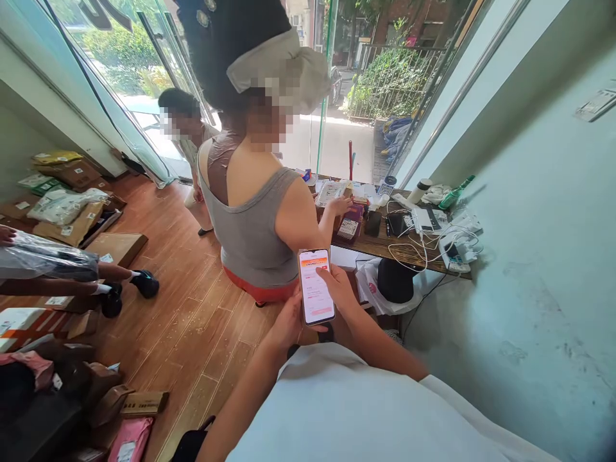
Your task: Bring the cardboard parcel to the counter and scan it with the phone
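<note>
A smartphone (316, 296) with a lit white and orange screen is held upright in front of my chest. My left hand (289, 316) grips its left edge and lower part, the fingers partly hidden behind it. On the phone's right side, my right hand (341, 289) is wrapped around the edge, its thumb lying over the upper part of the screen. The writing on the screen is too small to read.
Just ahead, a person in a grey tank top (250, 231) sits at a wooden desk (373, 245) with parcels, cables and a green bottle (456, 192). Parcels (72, 215) lie along the left, where another person's legs (113, 285) show. A further person (185, 128) is near the glass front.
</note>
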Demonstrator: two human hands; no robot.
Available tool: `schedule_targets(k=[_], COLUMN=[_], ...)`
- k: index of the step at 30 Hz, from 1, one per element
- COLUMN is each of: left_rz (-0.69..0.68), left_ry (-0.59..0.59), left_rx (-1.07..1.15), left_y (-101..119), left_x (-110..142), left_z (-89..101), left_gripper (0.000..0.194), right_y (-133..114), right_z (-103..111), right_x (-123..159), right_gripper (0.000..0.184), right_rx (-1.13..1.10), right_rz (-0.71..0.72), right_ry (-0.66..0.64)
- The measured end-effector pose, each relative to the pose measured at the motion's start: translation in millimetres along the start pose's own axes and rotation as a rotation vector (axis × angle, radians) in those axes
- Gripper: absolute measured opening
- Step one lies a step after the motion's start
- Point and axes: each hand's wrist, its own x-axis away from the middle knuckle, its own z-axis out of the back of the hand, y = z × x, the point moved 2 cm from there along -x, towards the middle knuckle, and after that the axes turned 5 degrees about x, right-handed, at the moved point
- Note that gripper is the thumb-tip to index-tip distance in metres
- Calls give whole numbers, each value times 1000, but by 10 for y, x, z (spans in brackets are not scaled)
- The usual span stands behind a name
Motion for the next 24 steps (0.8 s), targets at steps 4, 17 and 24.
schedule_targets(k=[4,17,24], left_rz=[11,-4,10], left_ry=[-17,0,22], left_rx=[-4,-118,-52], left_y=[1,-17,44], left_x=[0,-7,-35], left_z=[-9,60,-14], left_gripper=[72,109,94], right_y=[1,-51,-49], right_z=[-3,191,205], right_x=[11,280,281], right_gripper=[31,52,59], right_rx=[-63,52,168], right_rz=[-8,126,224], right_ry=[5,-353,-372])
